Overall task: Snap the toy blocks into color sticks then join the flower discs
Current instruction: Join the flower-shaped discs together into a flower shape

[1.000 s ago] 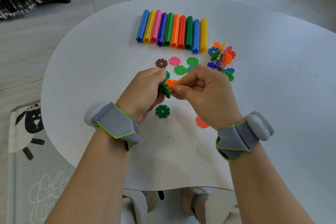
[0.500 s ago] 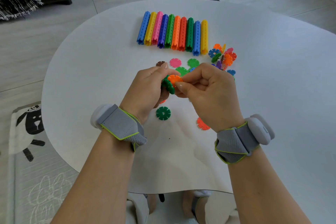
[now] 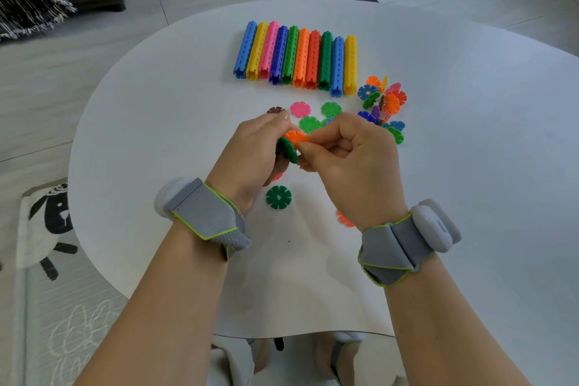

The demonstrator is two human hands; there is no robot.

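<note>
On the left, the left hand (image 3: 253,150) curls its fingers round a dark green flower disc (image 3: 288,150), held on edge above the white table (image 3: 470,166). A spare dark green disc (image 3: 278,197) lies flat just below it. The two hands are brought together over the middle of the table, and an orange disc (image 3: 294,136) sits crosswise against the green one's rim, pinched between the thumb and forefinger of the right hand (image 3: 347,160). Whether its slot is fully seated cannot be told, as the fingers hide the joint. The step looks like slotting notch into notch. It probably goes best with the green disc braced firmly, the two slots lined up square, and the orange disc pushed straight in rather than twisted, so the thin petals do not bend or slip out. Beyond the hands, the finished color sticks (image 3: 297,59) lie side by side in a row, so that part of the task looks done. A few loose discs lie between the row and the hands. To the right, a cluster of joined discs (image 3: 382,103) waits near the end of the row.
</note>
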